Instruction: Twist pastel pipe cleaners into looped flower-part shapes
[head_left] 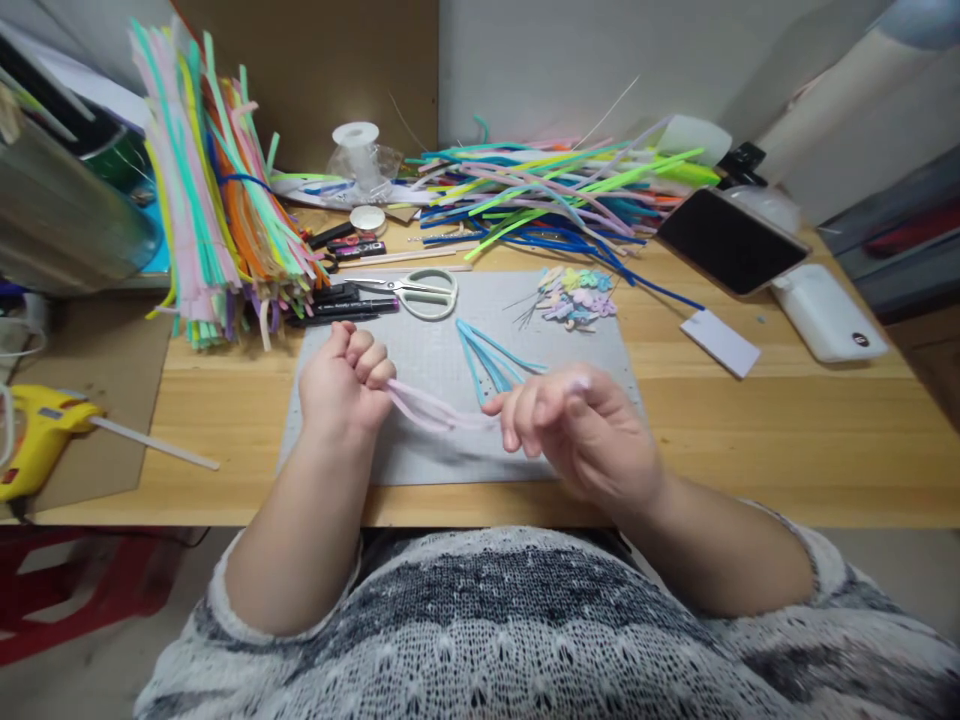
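- Gripping pale pink strands [420, 408] in the closed left hand [349, 375], perhaps to keep the ends together, and spanning above the grey mat [420, 465] toward the right.
- Curling the fingers of the right hand [577, 425] where the strands reach; cannot tell whether pinching or merely brushing.
- Keeping light blue strands [487, 360] fanned on the mat, just far of the hands, likely for easy reach.
- Leaving scissors [427, 294] at the mat's far left, flower-like pieces [577, 297] at the far right, probably to free the middle.
- Binding some upright stems [247, 220], far left, with a blue tie [247, 180], presumably against spreading.
- Counting: pink strands, at least two; light blue, four or five; scissors, one; phone [733, 238], one; yellow glue gun [45, 430], one; flower-like pieces, too overlapped.
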